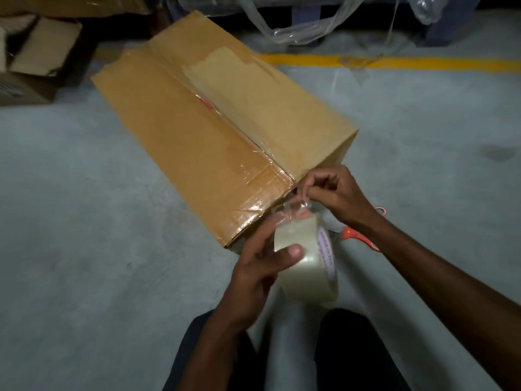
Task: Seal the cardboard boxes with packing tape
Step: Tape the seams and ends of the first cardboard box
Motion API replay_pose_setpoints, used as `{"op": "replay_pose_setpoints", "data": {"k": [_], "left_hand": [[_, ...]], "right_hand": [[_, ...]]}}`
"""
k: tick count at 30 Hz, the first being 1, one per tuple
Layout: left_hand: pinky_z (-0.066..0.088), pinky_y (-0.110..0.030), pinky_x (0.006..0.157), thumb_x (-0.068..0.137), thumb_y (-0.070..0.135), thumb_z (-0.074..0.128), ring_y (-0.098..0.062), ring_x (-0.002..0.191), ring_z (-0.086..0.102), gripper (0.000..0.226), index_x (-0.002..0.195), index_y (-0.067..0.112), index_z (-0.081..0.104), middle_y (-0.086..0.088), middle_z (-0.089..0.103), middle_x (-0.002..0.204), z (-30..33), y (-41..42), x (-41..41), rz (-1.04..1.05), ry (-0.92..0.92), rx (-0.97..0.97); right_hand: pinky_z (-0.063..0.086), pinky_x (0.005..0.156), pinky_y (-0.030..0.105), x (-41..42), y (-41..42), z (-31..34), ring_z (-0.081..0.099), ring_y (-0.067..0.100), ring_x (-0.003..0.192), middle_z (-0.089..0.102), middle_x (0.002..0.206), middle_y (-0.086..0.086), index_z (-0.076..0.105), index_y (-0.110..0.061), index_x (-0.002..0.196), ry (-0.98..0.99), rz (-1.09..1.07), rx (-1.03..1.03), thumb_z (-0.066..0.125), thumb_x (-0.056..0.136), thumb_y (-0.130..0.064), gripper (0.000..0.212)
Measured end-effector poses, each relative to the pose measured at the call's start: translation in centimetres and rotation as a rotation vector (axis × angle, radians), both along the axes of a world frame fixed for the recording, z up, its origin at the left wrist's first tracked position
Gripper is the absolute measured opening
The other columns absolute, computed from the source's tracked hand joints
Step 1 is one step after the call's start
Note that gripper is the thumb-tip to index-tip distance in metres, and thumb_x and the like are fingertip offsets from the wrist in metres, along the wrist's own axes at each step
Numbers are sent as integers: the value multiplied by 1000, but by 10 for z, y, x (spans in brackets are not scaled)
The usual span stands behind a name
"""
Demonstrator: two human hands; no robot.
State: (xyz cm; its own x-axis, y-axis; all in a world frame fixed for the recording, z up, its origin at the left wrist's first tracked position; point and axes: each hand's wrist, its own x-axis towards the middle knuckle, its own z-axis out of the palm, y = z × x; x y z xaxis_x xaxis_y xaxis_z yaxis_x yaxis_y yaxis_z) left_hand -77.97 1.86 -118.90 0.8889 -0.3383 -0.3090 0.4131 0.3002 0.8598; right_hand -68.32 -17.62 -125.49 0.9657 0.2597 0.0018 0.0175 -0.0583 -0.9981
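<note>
Your left hand (262, 266) grips the clear tape roll (307, 266) while your right hand (329, 190) pinches what looks like its crumpled loose end, just beside the cardboard box (214, 128) corner.

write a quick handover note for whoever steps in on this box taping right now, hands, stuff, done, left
Left hand: holds the tape roll, thumb on its outer face.
Right hand: pinches the crumpled free end of the tape just above the roll, at the near corner of the cardboard box.
Box lies on the floor, flaps closed, clear tape along the centre seam and over the near edge.
Orange-handled scissors lie on the floor under the right wrist.
Left: straighten the tape end, stick down any strip that is still needed, cut it. More boxes sit at the far left; their state is unclear.
</note>
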Motion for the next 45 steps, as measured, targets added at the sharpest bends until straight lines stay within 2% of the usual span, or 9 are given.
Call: {"op": "replay_pose_setpoints", "data": {"k": [7,11,15,19,24,29,36,41,45], "left_hand": [[54,-34,84,85,37,60,-22,112,65,38,122,30,66,1,66,125,46,33,71,-45,-254,159],[43,-38,76,90,40,54,-25,100,62,30,116,30,66,-3,63,113,46,55,112,-182,-185,381],[43,-39,82,89,38,49,-23,100,65,34,112,27,71,-2,67,110,37,67,127,-221,-25,254],[38,-36,75,89,41,49,-26,103,60,34,115,27,66,-3,64,111,36,61,121,-239,-13,254],[44,-34,75,83,46,63,-25,104,61,39,119,32,67,-2,66,115,29,42,96,-148,13,208],[48,-43,83,79,50,70,-21,100,64,34,112,41,71,3,71,109,22,16,82,-67,43,161],[53,-41,74,96,49,59,-16,88,69,22,112,37,68,6,72,100,29,3,88,72,112,181],[59,-38,69,100,47,56,-6,73,68,28,122,34,65,9,68,95,36,5,100,118,86,230],[62,-48,73,101,49,55,-7,65,67,31,121,29,67,4,66,86,43,10,127,200,27,309]], "right_hand": [[55,93,44,-32,30,-30,64,9,94,68,96,-11,65,-22,100,418,-497,-72,64,76,-70,53],[52,99,56,-20,74,-5,59,23,120,52,143,-2,17,-33,156,632,-628,266,70,66,-79,114],[49,106,55,-5,103,-16,47,30,138,35,161,3,-25,-48,150,547,-593,108,78,53,-82,146],[56,97,56,3,77,-29,66,26,118,61,140,-8,3,-49,155,491,-469,-15,82,49,-83,137],[62,81,52,23,41,-13,73,28,101,70,121,6,33,-49,149,420,-201,-43,84,73,-35,93],[63,83,42,56,15,8,60,16,128,63,138,3,41,-41,153,289,67,-184,75,86,1,86],[53,103,42,34,10,5,62,10,125,68,132,-10,63,-34,137,231,-42,-201,76,78,-32,60],[57,87,32,24,19,19,70,16,110,77,112,-7,75,-26,119,238,-175,-139,66,99,-29,23],[54,91,27,17,44,56,68,7,108,75,109,-8,74,-21,113,60,-476,-106,39,103,-58,52]]}}
